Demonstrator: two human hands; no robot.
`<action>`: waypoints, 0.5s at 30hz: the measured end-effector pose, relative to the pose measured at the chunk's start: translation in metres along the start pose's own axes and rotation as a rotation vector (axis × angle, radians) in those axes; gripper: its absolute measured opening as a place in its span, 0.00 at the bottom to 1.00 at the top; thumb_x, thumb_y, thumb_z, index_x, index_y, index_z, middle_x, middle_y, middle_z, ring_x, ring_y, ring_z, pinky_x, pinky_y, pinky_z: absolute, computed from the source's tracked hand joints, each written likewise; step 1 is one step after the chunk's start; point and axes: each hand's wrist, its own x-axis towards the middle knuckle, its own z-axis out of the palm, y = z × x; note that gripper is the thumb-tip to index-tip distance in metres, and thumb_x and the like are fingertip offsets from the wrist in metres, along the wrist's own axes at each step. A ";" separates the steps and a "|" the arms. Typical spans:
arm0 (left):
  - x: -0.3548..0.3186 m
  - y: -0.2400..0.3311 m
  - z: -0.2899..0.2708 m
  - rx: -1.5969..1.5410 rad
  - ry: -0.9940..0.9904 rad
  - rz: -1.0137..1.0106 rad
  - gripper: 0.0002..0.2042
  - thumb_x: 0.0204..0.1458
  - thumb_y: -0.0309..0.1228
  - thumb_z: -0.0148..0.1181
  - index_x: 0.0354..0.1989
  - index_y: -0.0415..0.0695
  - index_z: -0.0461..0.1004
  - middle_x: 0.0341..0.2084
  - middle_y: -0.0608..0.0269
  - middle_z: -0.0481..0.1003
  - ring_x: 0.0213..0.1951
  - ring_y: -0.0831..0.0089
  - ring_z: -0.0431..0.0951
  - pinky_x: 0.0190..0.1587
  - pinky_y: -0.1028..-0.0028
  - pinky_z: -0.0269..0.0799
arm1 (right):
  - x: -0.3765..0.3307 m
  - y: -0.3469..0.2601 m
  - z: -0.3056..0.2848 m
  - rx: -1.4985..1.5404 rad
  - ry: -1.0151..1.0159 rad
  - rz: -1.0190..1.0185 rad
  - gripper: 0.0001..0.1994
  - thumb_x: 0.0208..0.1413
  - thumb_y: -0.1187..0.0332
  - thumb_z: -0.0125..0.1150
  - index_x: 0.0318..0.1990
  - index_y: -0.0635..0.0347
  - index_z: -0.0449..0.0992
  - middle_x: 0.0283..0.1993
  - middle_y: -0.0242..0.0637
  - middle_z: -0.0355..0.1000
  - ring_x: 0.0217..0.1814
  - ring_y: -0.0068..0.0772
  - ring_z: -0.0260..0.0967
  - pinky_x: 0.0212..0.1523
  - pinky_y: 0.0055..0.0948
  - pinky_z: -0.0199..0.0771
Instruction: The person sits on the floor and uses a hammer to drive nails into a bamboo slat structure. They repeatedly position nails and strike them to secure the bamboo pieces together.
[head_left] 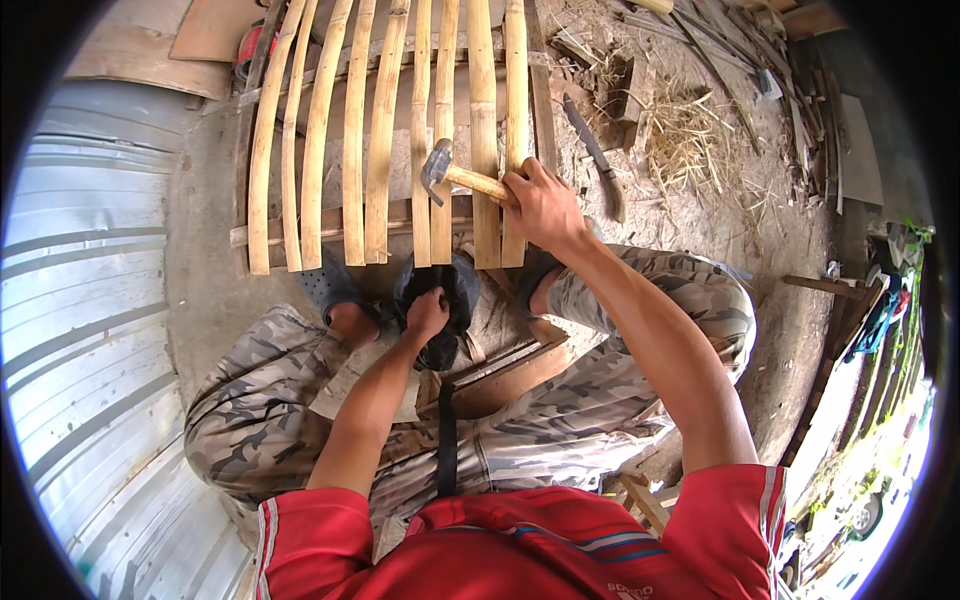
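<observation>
My right hand (540, 205) grips the wooden handle of a hammer (452, 175). Its metal head hovers over the near ends of several long bamboo slats (355, 140) laid side by side across a wooden crosspiece (400, 212) on the ground. My left hand (427, 312) is closed inside a dark pouch (455, 300) between my knees; what it holds is hidden. I squat over the slats in camouflage trousers, with a dark sandal (325, 285) by the slat ends.
Corrugated metal sheeting (85, 330) lies to the left. A long machete-like blade (595, 150) rests on the dirt right of the slats, beside straw and bamboo scraps (690, 140). Wooden offcuts (505, 375) lie under my legs. Boards stand at top left.
</observation>
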 end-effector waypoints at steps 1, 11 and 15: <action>0.002 -0.004 -0.001 -0.059 -0.007 0.013 0.10 0.55 0.33 0.60 0.42 0.43 0.78 0.38 0.47 0.81 0.42 0.47 0.82 0.45 0.56 0.79 | 0.000 0.000 -0.001 0.004 -0.023 0.013 0.14 0.58 0.61 0.65 0.50 0.54 0.76 0.49 0.44 0.69 0.56 0.50 0.72 0.57 0.48 0.73; 0.002 -0.005 -0.043 -0.816 -0.232 -0.197 0.05 0.61 0.26 0.61 0.41 0.38 0.76 0.32 0.60 0.83 0.32 0.75 0.83 0.34 0.75 0.76 | -0.003 0.002 0.001 -0.051 0.014 0.017 0.15 0.59 0.59 0.65 0.48 0.57 0.77 0.46 0.43 0.70 0.52 0.51 0.74 0.50 0.47 0.78; 0.002 0.002 -0.054 -0.774 -0.216 -0.238 0.05 0.60 0.27 0.63 0.40 0.39 0.77 0.30 0.61 0.82 0.31 0.78 0.81 0.33 0.77 0.75 | -0.002 0.002 0.000 -0.055 0.005 0.013 0.15 0.60 0.57 0.64 0.48 0.57 0.77 0.47 0.44 0.70 0.52 0.51 0.74 0.49 0.47 0.78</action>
